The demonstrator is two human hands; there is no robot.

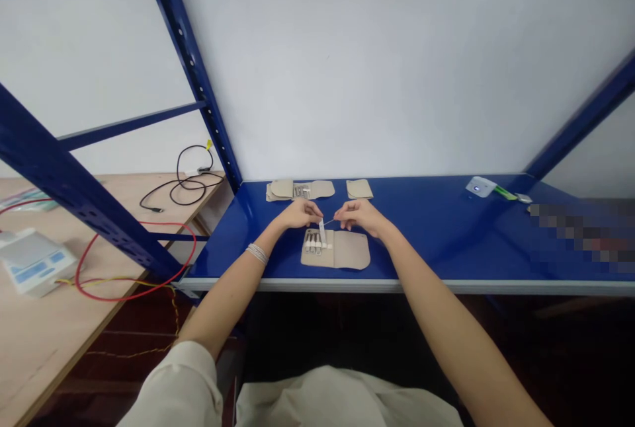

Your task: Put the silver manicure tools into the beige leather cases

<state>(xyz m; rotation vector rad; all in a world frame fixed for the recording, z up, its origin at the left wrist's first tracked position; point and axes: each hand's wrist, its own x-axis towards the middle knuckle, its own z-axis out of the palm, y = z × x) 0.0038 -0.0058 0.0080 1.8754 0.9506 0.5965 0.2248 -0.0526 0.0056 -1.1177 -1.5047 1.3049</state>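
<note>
An open beige tool case [342, 252] lies on the blue shelf [436, 235] in front of me, with several small white-handled tools in its left half. My left hand [299, 213] and my right hand [360, 215] meet just above it, both pinched on a thin white-handled tool [322, 231] that stands tilted over the case. A beaded bracelet sits on my left wrist.
Another open beige case [300, 189] and a closed one [359, 188] lie at the back of the shelf. A small white device [480, 186] with a green piece rests far right. Blue rack posts [193, 70] frame the shelf. The wooden table on the left carries a scale [32, 262] and cables.
</note>
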